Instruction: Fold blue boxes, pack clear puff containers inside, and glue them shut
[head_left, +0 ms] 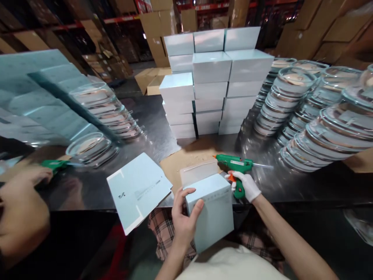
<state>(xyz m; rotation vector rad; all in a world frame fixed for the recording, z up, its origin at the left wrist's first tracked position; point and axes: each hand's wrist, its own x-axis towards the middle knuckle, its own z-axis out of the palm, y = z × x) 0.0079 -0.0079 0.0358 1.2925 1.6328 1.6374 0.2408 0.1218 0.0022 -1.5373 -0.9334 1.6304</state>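
By the bare left hand (185, 219), its grip closed over one corner, a smooth pale blue cardboard box (215, 221) is held tilted at the near edge of the dark metal surface (279, 188), a whitish flap (198, 173) showing beyond it. Farther right, a green plastic glue gun (233, 161) is gripped by the white-gloved right hand (248, 186). Flap gluing seems in hand; steady nozzle alignment would be called for.

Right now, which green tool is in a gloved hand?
The glue gun in the wearer's right hand; the leftmost green tool is at a coworker's bare hand.
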